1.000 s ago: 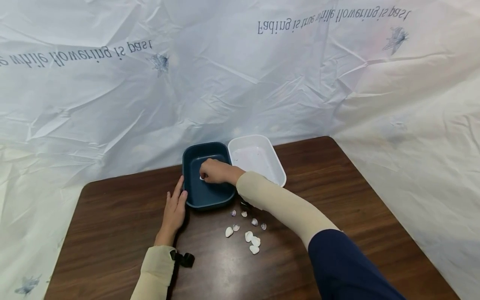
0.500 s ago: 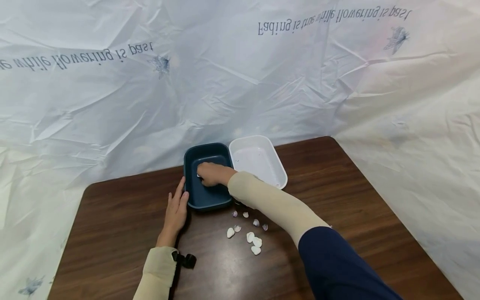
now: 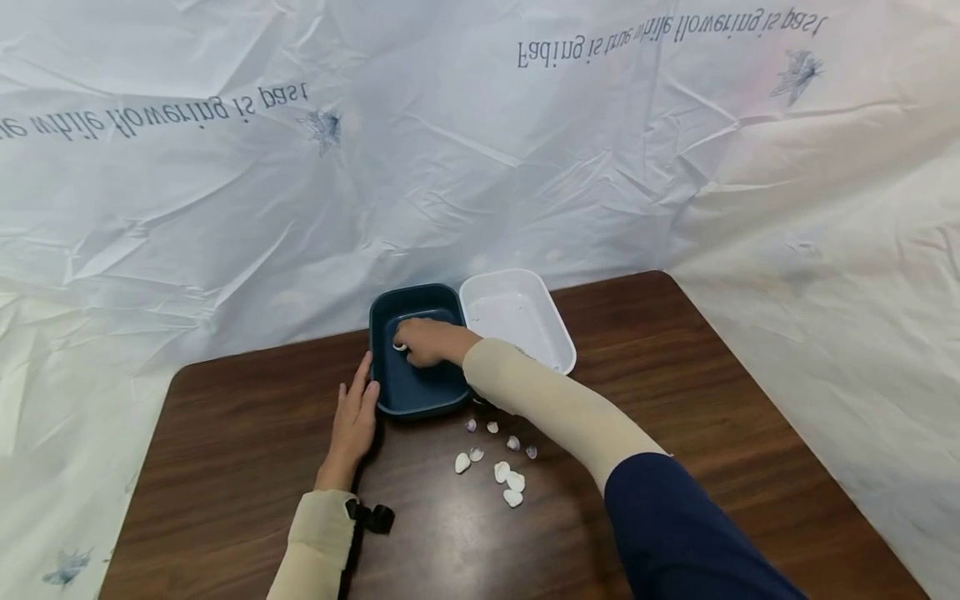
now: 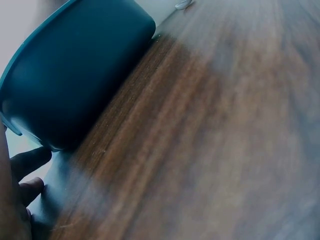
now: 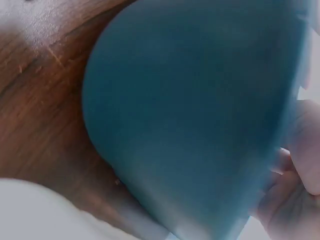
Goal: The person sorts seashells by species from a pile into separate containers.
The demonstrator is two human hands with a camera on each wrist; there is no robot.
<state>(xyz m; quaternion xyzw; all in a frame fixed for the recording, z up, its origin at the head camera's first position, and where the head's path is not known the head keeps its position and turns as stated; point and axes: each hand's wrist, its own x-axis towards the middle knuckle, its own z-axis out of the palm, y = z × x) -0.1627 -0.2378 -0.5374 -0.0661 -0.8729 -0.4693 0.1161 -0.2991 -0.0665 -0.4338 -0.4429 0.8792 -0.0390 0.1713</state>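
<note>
The left hand (image 3: 356,421) is resting its extended fingers against the left outer wall of the dark blue dish (image 3: 423,393) and is gripping nothing; it is probably steadying the dish while the other arm is working inside it. The dish is standing toward the far edge of the worktop (image 3: 637,375), within reach of both hands. Inside it, the right hand (image 3: 431,342) is curling its fingers and pinching a small white piece (image 3: 401,347), apparently a shell, low in the dish near its left side. Further right, loose shells (image 3: 515,482) are lying scattered on the near side, seemingly left there to be within easy reach. The white tray (image 3: 513,321) is sitting just beside the dish's right side, perhaps so that both containers are staying together; tiny specks in it are too small to identify.

Compared with one second ago, the right hand is sitting slightly nearer the dish's left wall and its far end, while the left hand, both containers and the loose shells are keeping the same arrangement.
</note>
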